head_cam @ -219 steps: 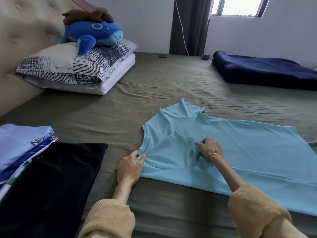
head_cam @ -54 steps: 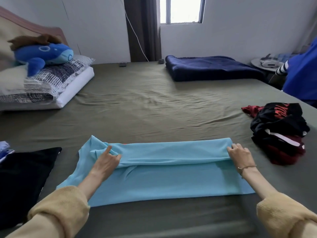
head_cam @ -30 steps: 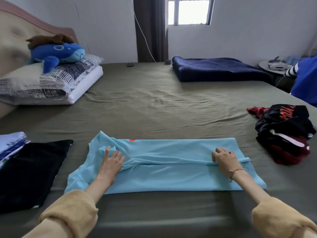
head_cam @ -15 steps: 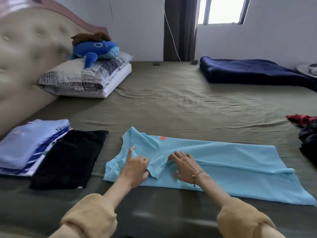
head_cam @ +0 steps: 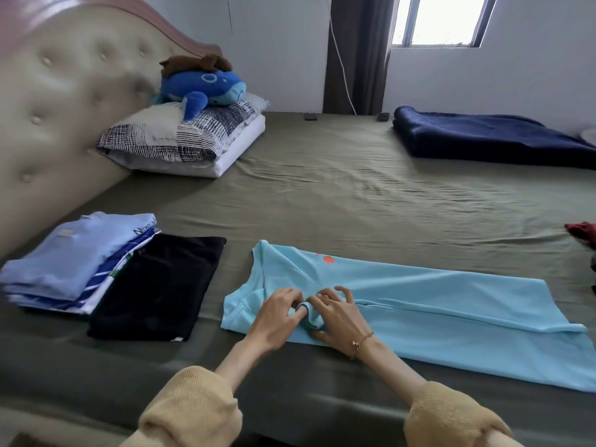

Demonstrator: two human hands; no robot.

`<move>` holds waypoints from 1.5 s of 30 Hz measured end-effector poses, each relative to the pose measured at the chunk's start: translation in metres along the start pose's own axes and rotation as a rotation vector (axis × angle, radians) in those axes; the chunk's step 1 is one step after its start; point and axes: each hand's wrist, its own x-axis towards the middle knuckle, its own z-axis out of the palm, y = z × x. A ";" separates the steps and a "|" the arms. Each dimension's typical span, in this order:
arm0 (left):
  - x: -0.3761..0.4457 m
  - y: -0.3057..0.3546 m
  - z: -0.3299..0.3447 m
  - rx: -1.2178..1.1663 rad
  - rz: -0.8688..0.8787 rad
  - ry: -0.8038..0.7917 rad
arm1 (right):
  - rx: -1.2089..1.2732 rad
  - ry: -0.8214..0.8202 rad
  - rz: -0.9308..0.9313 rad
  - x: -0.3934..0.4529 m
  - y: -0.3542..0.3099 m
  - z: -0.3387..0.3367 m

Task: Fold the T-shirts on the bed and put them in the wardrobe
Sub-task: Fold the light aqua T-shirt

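Observation:
A light blue T-shirt lies on the olive bed sheet, folded lengthwise into a long strip with its collar end to the left. My left hand and my right hand meet near the collar end, both pinching a small bunched sleeve fold between them. To the left lie a folded black T-shirt and a stack of folded pale blue and striped T-shirts.
Pillows with a blue plush toy sit by the padded headboard. A folded navy blanket lies at the far right. Dark and red clothes peek in at the right edge.
My right hand moved from the shirt's right end to the collar end beside my left hand. Both hands now pinch the sleeve fold. The view has swung left.

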 end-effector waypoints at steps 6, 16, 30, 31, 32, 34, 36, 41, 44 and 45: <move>0.005 0.001 0.000 -0.393 -0.176 0.011 | 0.180 0.027 0.049 0.008 -0.001 -0.002; 0.024 -0.045 -0.022 0.257 -0.083 -0.196 | 0.669 0.040 0.263 0.009 0.010 -0.016; 0.034 -0.054 -0.010 0.060 -0.274 0.025 | 0.810 0.047 0.845 0.061 0.032 -0.013; 0.035 -0.054 -0.007 0.070 -0.305 0.045 | 0.837 0.033 0.875 0.062 0.033 -0.013; 0.037 -0.054 -0.005 0.093 -0.323 0.062 | 0.861 0.017 0.890 0.063 0.033 -0.014; 0.039 -0.053 -0.003 0.171 -0.317 0.068 | 0.877 0.006 0.879 0.064 0.035 -0.016; 0.041 -0.051 -0.001 0.251 -0.266 0.057 | 0.838 0.048 0.834 0.065 0.038 -0.016; 0.046 -0.050 0.005 0.390 -0.248 0.130 | 0.690 0.117 0.840 0.064 0.045 -0.009; 0.053 -0.047 0.008 0.411 -0.332 0.158 | 0.596 0.151 0.865 0.059 0.044 -0.006; 0.055 -0.045 0.009 0.421 -0.355 0.165 | 0.555 0.171 0.870 0.057 0.043 -0.005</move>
